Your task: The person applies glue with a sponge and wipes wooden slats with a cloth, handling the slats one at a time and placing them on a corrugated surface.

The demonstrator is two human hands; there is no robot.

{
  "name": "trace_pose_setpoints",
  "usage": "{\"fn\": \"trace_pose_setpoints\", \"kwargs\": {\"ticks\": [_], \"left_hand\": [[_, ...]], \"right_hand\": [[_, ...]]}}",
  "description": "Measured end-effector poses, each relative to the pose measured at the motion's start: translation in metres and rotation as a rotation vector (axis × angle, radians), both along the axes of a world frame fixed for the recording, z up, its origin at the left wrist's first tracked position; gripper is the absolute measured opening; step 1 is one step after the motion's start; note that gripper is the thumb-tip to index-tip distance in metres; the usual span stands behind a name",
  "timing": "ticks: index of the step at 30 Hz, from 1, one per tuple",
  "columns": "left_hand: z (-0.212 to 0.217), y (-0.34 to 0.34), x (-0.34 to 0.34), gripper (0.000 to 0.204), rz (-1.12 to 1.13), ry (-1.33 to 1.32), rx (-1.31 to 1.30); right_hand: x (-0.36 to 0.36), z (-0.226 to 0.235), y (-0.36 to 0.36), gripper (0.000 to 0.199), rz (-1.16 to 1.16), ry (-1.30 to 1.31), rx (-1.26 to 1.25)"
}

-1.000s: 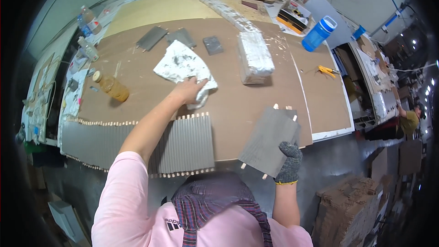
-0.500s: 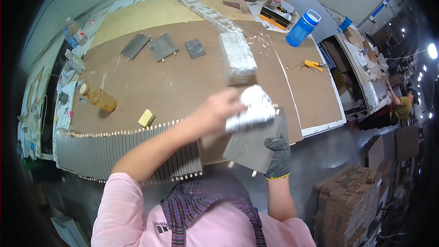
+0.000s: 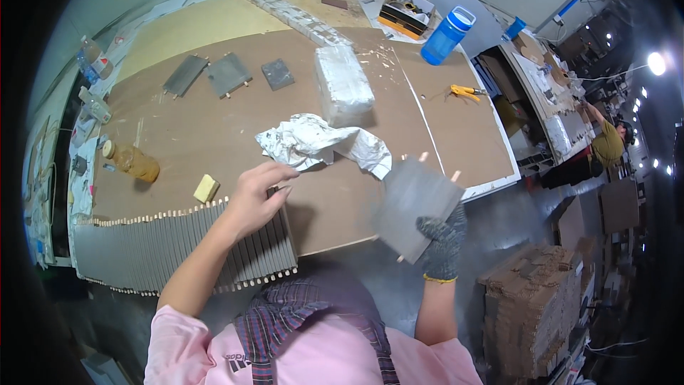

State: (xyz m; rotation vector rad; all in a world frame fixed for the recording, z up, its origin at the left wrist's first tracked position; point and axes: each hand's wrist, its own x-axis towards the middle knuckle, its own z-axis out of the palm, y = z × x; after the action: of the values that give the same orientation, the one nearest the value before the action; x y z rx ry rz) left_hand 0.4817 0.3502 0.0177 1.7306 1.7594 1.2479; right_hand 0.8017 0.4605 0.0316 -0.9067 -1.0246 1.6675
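A grey wooden panel (image 3: 416, 203) with pale dowels sticking out of its ends is gripped by my right hand (image 3: 445, 239), which wears a dark knitted glove. The panel is tilted, off the table's front edge. My bare left hand (image 3: 258, 199) is over the right end of a long row of grey panels (image 3: 171, 251) standing on edge, with dowels along both sides. Its thumb and fingers are apart with nothing between them. A crumpled, stained white cloth (image 3: 303, 141) lies on the table just beyond the left hand.
Beyond the cloth sits a white wrapped block (image 3: 343, 85). Two grey doweled panels (image 3: 229, 75) and a small dark block (image 3: 277, 74) lie farther left. A yellow sponge (image 3: 206, 188), a jar (image 3: 132, 162), a blue bottle (image 3: 448, 36) and a yellow air gun (image 3: 464, 91) are also on the table.
The white cloth has left my left hand and now lies on the table. That hand has moved left toward the panel row. The held panel has turned and is tilted differently.
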Motion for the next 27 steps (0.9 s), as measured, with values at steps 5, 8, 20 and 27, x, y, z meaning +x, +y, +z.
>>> {"fn": "trace_pose_setpoints", "kwargs": {"ticks": [5,8,20,27], "left_hand": [[0.004,-0.038,0.004,0.018,0.079,-0.122,-0.027],[0.002,-0.052,0.006,0.018,0.09,-0.127,-0.092],[-0.045,0.092,0.005,0.053,0.149,0.443,-0.288],[-0.102,0.149,-0.033,0.018,0.08,0.657,-0.402]], "right_hand": [[0.011,-0.029,0.045,0.081,-0.127,-1.142,1.037],[-0.014,-0.076,0.059,0.078,-0.003,-1.324,0.912],[-0.077,-0.114,0.065,0.072,-0.054,-1.89,0.705],[-0.072,-0.112,0.068,0.079,-0.091,-1.8,0.698]]}}
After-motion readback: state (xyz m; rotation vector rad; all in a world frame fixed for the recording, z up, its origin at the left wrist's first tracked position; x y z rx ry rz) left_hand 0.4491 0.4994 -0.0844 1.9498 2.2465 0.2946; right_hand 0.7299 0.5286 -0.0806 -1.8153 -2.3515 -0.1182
